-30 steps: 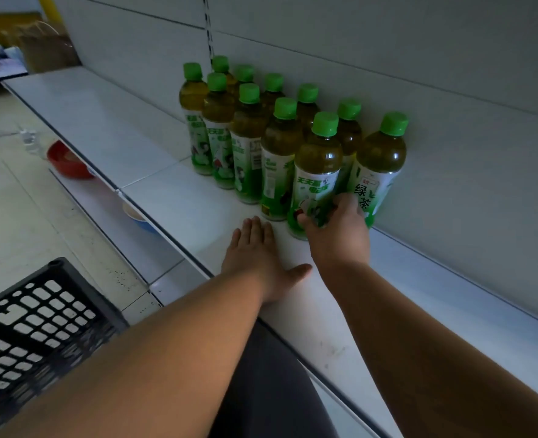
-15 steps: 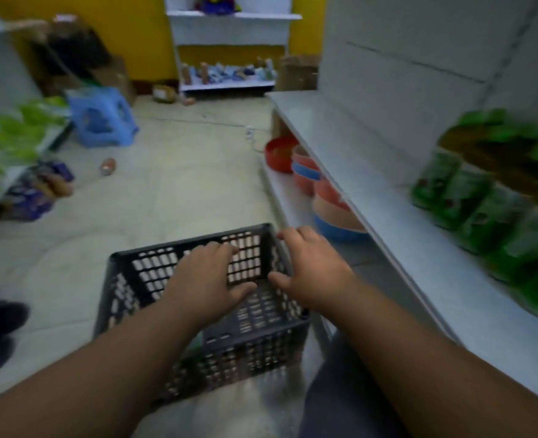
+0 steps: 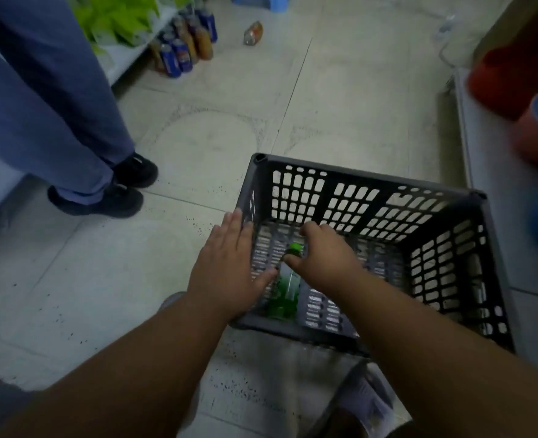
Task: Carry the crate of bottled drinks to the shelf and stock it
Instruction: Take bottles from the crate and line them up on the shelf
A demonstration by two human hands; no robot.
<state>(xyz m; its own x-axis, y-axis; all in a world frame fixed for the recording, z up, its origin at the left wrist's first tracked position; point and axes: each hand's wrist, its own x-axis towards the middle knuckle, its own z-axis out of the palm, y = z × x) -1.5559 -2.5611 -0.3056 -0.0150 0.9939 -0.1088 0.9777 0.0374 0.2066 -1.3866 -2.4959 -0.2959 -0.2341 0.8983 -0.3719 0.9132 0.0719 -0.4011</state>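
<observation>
A black plastic crate (image 3: 372, 197) stands on the tiled floor in front of me. One green-capped bottle (image 3: 288, 284) of green tea lies inside it near the left wall. My right hand (image 3: 323, 259) reaches into the crate and its fingers curl around the bottle's neck by the cap. With straight fingers, my left hand (image 3: 226, 263) rests over the crate's left rim, its thumb near the bottle. The stocked shelf is out of view.
A person in blue trousers and black shoes (image 3: 103, 191) stands on the left. Behind them a low shelf holds cans (image 3: 179, 49) and green packets. A can (image 3: 253, 33) lies on the floor. Red and blue basins (image 3: 533, 99) sit on the right.
My view has swung from the shelf of bottles down to the crate. Both hands left the shelf, and my right hand now reaches into the crate and takes hold of a bottle.
</observation>
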